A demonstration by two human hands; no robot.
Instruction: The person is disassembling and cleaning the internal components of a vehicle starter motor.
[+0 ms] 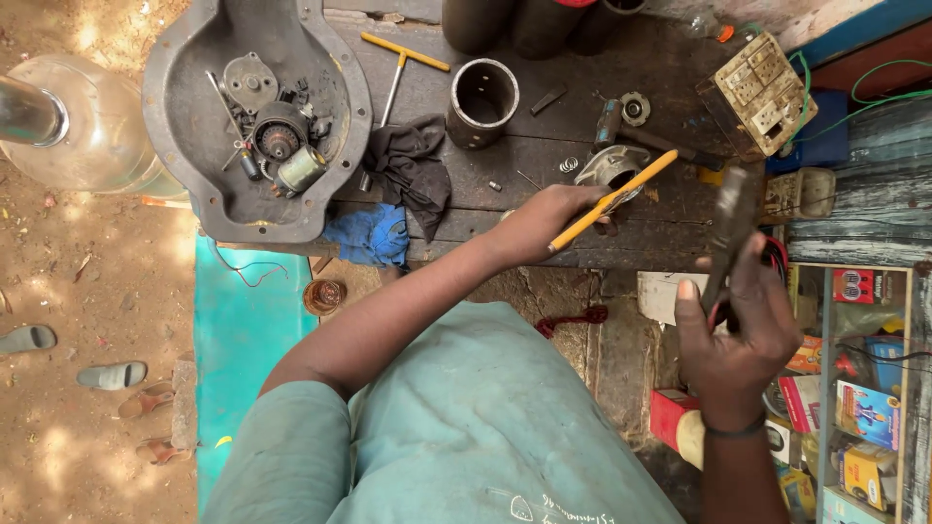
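Pliers (730,233) with red grips stood upright in the right hand (735,335), squeezed tight, off the surface (544,155). Left hand (544,223) gripped a yellow screwdriver (612,201) over a small metal part (614,165) there.

You have two hands at work: your left hand (549,221) holds one yellow-handled screwdriver (612,201), your right hand (735,325) one pair of pliers (728,238). On the bench lie one metal cylinder (482,102), one grey housing pan (254,116), one dark rag (413,165) and one yellow T-handle wrench (400,68). On the ground you have four sandals (112,375).
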